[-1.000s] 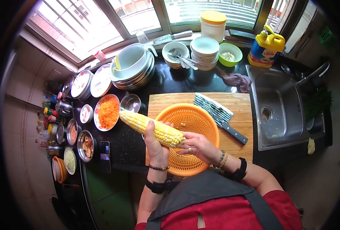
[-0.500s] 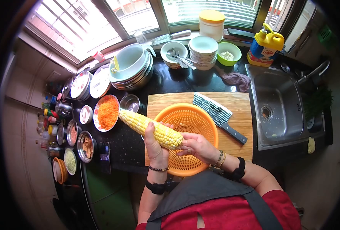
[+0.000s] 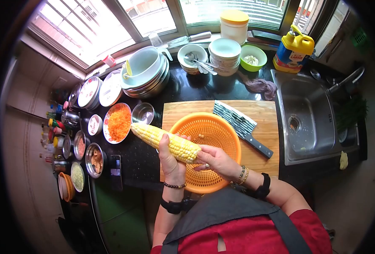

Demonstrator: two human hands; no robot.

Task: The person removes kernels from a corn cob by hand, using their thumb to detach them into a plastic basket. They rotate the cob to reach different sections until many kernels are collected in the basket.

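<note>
A: Where's the corn cob?
B: Above the left part of the orange colander, its narrow tip toward ten o'clock, its blunt end toward four.

A: And the left hand?
B: Its grip is closed around the cob, thumb lying along the top.

A: The right hand?
B: At the blunt end, fingers bent, thumb and fingertips against the kernels. I can't tell whether that grip pinches any.

A: What is the colander on?
B: A wooden cutting board on the dark counter. The cleaver lies on the board at the colander's two o'clock, handle toward four.

A: Anything farther out from the colander?
B: A small metal bowl at ten, the plate of orange shreds between nine and ten, a green bowl at one, and the sink between two and three.
</note>
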